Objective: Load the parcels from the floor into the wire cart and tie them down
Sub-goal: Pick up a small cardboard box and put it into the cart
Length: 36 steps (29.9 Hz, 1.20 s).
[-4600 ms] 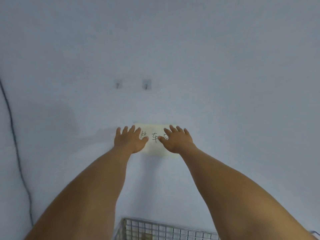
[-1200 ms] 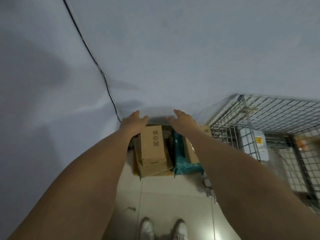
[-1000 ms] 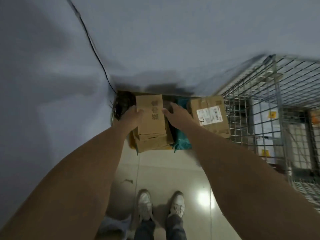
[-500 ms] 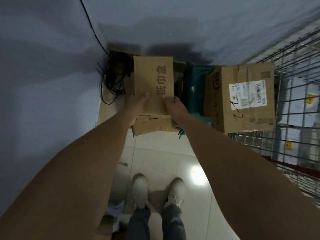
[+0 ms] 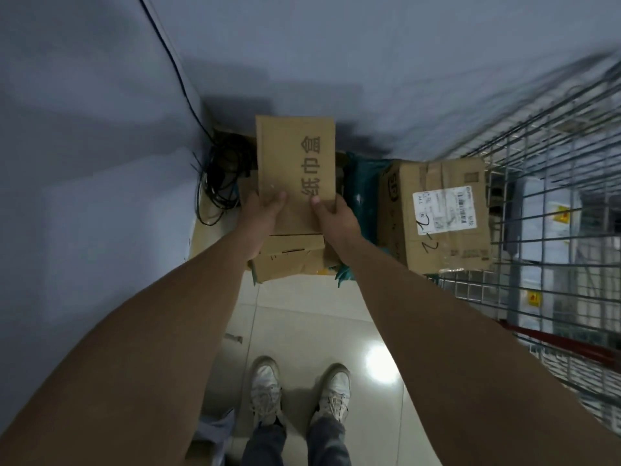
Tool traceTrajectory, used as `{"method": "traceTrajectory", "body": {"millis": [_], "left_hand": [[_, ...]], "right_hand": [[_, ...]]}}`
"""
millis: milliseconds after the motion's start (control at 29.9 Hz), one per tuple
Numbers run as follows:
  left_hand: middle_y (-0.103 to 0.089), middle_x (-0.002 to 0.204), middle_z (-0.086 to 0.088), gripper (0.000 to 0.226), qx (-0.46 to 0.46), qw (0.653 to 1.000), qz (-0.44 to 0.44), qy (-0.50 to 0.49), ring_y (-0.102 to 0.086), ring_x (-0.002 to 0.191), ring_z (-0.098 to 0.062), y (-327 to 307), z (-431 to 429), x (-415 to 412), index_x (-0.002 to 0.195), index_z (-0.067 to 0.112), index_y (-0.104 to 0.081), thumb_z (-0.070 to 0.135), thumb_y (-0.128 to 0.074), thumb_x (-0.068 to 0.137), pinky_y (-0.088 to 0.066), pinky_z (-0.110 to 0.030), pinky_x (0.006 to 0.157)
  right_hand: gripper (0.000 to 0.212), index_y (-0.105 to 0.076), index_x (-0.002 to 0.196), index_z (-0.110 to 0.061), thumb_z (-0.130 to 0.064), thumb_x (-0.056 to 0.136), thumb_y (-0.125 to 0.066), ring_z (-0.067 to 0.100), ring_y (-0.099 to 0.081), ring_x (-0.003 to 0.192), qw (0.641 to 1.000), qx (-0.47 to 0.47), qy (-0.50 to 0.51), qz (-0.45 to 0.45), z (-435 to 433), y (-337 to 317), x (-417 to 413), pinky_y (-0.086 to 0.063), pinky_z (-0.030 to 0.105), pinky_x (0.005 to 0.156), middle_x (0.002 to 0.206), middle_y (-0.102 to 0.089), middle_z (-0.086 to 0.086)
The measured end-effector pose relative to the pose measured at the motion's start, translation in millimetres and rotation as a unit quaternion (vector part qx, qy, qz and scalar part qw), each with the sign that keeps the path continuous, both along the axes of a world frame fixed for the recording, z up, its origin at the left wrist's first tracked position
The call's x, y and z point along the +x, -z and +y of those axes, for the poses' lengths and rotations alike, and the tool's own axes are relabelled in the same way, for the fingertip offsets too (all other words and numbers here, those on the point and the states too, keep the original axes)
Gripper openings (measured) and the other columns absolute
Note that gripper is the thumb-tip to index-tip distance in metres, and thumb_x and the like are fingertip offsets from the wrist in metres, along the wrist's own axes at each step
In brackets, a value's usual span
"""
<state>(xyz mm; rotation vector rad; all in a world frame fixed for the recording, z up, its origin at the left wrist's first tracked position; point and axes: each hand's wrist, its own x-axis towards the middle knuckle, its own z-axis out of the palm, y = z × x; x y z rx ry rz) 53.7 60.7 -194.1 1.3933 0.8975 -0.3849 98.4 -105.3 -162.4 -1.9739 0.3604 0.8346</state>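
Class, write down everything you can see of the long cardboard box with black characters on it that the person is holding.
The long cardboard box is plain brown, narrow and rectangular, with large black characters printed lengthwise on its top face. It looks intact. Its length runs away from the camera, toward the wall. The left hand and right hand grip its near end, one at each side, thumbs on top. It lies over other brown cartons; whether it touches them is unclear.

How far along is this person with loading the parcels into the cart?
Early on. White parcels already show inside the wire cart. Left hand and right hand grip a long cardboard box above the pile. The labelled box, teal bag and lower cartons wait on the floor; no tie-down shows.
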Motion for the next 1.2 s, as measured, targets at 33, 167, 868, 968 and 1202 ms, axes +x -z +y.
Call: {"method": "traceTrajectory", "body": {"millis": [33, 167, 868, 968, 1202], "left_hand": [[-0.064, 0.138, 0.006, 0.092, 0.007, 1.0, -0.005, 0.003, -0.062, 0.123, -0.023, -15.6, -0.6, 5.0, 0.146, 0.038, -0.047, 0.08, -0.07, 0.068, -0.049, -0.055, 0.106], [-0.061, 0.142, 0.003, 0.097, 0.038, 0.998, -0.053, 0.021, -0.059, 0.128, -0.024, -85.3, 1.6, 26.4, 0.151, 0.031, -0.044, 0.081, -0.069, 0.071, -0.047, -0.055, 0.109], [-0.061, 0.131, 0.004, 0.052, 0.162, 0.911, -0.378, 0.025, -0.061, 0.12, -0.025, -652.8, -30.7, 65.4, 0.145, 0.028, -0.047, 0.049, -0.061, 0.1, -0.05, -0.049, 0.107], [-0.06, 0.131, 0.004, 0.054, 0.173, 0.89, -0.42, 0.037, -0.06, 0.119, -0.025, -725.9, -45.7, 57.3, 0.146, 0.027, -0.045, 0.051, -0.06, 0.1, -0.05, -0.049, 0.106], [-0.063, 0.132, 0.003, 0.047, 0.159, 0.831, -0.526, 0.085, -0.062, 0.119, -0.023, -862.5, -109.9, 36.7, 0.143, 0.025, -0.048, 0.045, -0.061, 0.102, -0.051, -0.045, 0.105]], "right_hand": [[0.062, -0.041, 0.154, -0.024, -0.054, 0.102, -0.052, 0.027, -0.056, 0.128, 1.0, 0.003, 0.003, -0.007, -0.3, -14.7, 3.1, -0.047, 0.043, 0.108, 0.14, -0.059, 0.002], [0.059, -0.044, 0.152, -0.021, -0.052, 0.103, -0.053, 0.025, -0.058, 0.123, 0.999, 0.01, 0.006, -0.05, -2.8, -91.1, 16.2, -0.047, 0.033, 0.091, 0.137, -0.06, 0.003], [0.057, -0.047, 0.149, -0.022, -0.051, 0.101, -0.055, 0.025, -0.06, 0.12, 0.915, 0.09, 0.017, -0.394, -35.4, -638.5, 34.8, -0.052, 0.042, 0.102, 0.134, -0.062, 0.002], [0.055, -0.047, 0.149, -0.023, -0.049, 0.101, -0.056, 0.022, -0.06, 0.116, 0.892, 0.106, 0.032, -0.439, -49.7, -705.8, 21.9, -0.052, 0.039, 0.1, 0.133, -0.062, 0.001], [0.052, -0.05, 0.146, -0.024, -0.049, 0.101, -0.056, 0.02, -0.061, 0.114, 0.832, 0.105, 0.096, -0.536, -113.0, -831.4, -12.5, -0.052, 0.035, 0.093, 0.126, -0.063, -0.003]]}}
